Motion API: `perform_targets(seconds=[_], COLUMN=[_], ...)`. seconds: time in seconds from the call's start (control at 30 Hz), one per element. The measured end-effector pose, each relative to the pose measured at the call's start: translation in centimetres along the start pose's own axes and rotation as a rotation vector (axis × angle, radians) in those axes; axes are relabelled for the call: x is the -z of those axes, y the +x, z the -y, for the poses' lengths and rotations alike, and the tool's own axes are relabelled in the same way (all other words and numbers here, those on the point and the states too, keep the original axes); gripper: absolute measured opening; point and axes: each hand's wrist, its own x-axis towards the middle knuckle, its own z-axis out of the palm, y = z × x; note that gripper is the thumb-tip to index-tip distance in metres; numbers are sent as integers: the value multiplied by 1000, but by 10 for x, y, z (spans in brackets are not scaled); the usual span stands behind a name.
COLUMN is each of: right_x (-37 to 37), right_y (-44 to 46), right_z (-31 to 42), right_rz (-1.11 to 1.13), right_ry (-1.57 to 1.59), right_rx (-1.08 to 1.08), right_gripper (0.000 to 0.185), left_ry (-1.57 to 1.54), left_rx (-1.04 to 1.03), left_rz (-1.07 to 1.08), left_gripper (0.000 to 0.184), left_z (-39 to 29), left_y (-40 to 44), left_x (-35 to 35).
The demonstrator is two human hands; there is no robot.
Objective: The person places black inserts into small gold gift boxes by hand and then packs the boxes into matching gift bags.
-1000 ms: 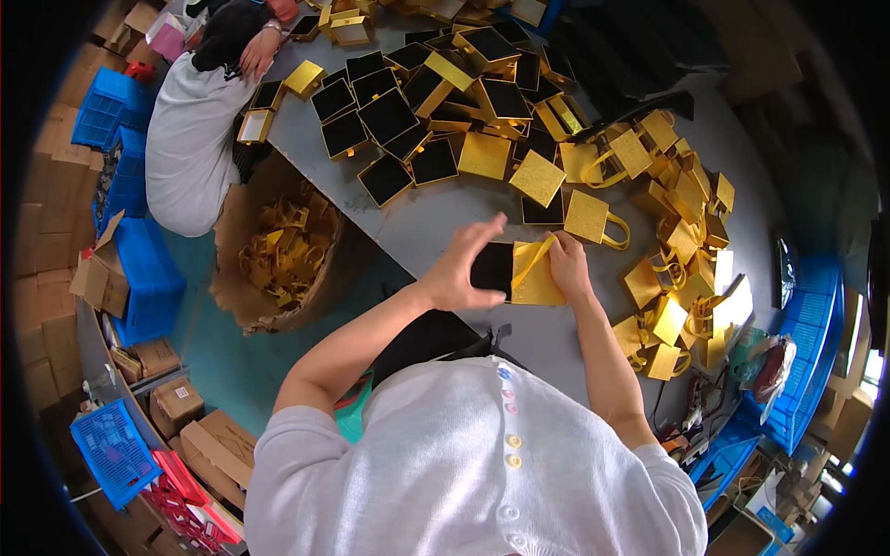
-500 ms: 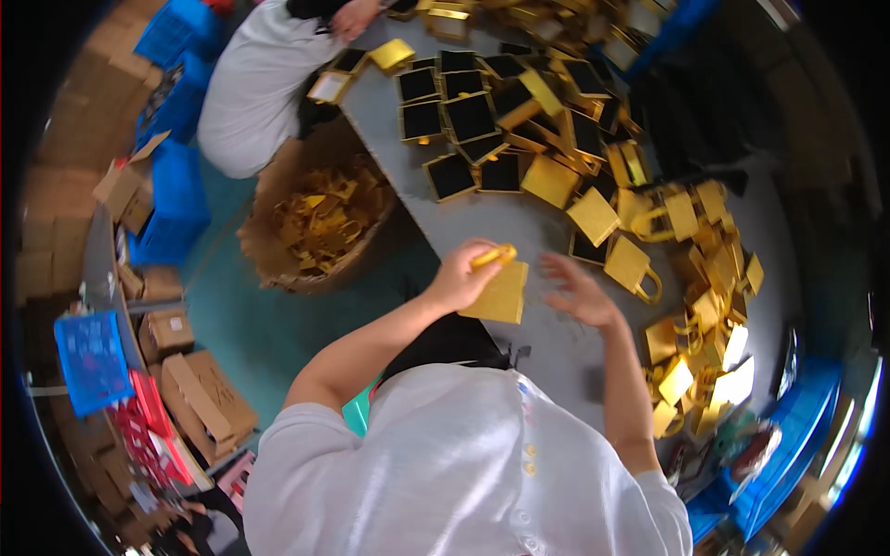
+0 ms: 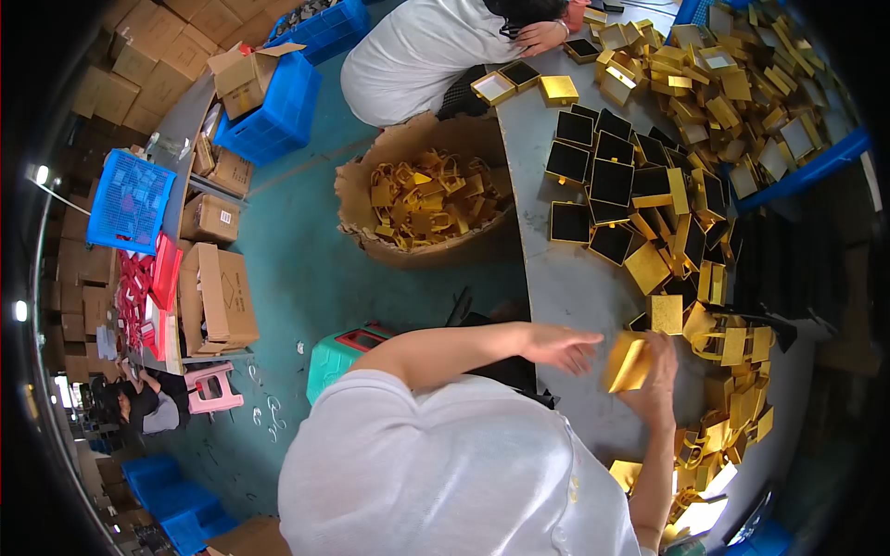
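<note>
My right hand [image 3: 656, 375] grips a small gold box [image 3: 629, 362] above the grey table, fingers behind its right side. The box is slightly blurred. To its left, my left hand [image 3: 561, 348] is empty, with fingers stretched toward the box but apart from it. Just beyond them, a gold square box [image 3: 665, 314] lies at the edge of a pile. Several gold boxes with black insides [image 3: 612, 181] are heaped farther up the table. Gold handled bags [image 3: 732, 345] lie along the right side.
A torn-edged carton [image 3: 348, 199] full of gold bag pieces [image 3: 431, 199] stands on the floor left of the table [image 3: 547, 278]. Another person [image 3: 422, 60] leans at the table's far end. A green stool [image 3: 334, 366] stands by my left elbow. Blue crates [image 3: 273, 116] are farther left.
My view has turned left, so the table appears farther right. The gold handled bag has left my left hand, which is now empty. My right hand, empty before, now holds a gold box.
</note>
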Motion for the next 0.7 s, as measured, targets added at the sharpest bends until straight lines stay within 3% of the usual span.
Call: perform_targets(seconds=[0.03, 0.07, 0.13, 0.17, 0.23, 0.27, 0.3, 0.37, 0.43, 0.47, 0.5, 0.53, 0.57, 0.63, 0.67, 0.7], right_x=[4, 6, 13, 16, 22, 27, 20, 26, 31, 40, 50, 34, 24, 7, 4, 0], right_y=[8, 10, 10, 10, 8, 9, 7, 9, 4, 1, -1, -3, 0, 8, 18, 22], right_z=[20, 25, 29, 32, 38, 50, 48, 51, 45, 40, 36, 26, 19, 21, 38, 43], right_rz=[37, 27, -21, -22, 47, 128, 119, 280, 82, 69, 52, -140, -153, -174, -252, -258], right_ry=[2, -7, -30, -41, -117, -143, -183, -185, 310, 583, 858, 888, 886, 711, 657, 657], right_rx=[117, 108, 208, 190, 289, 286, 367, 321, 136, 9, -111, -235, -252, -477, -480, -490], right_gripper=[100, 100, 89, 89, 75, 67, 72, 93, 103, 105, 107, 95, 95, 73, 47, 47], left_ry=[-168, -158, -137, -138, -426, -393, -352, -301, -142, -136, 177, 486, 486, 1186, 1292, 1292], left_rx=[77, 85, -119, -106, -183, -136, -81, -55, -238, -206, -397, -588, -573, -911, -949, -943], left_rz=[242, 250, 427, 443, 468, 345, 230, 283, 181, 196, -6, -209, -194, -345, -340, -330], left_gripper=[62, 62, 61, 61, 57, 55, 52, 61, 75, 75, 84, 93, 93, 107, 108, 108], left_z=[6, 5, 4, 6, 10, 8, 4, -4, -15, -17, -17, -15, -15, -15, -18, -16], left_y=[16, 16, 18, 19, 16, 12, 8, 7, 2, 1, -1, -1, 3, 9, 11, 14], left_x=[-3, -12, -29, -30, -27, -27, -25, -24, -31, -35, -40, -44, -45, -46, -49, -50])
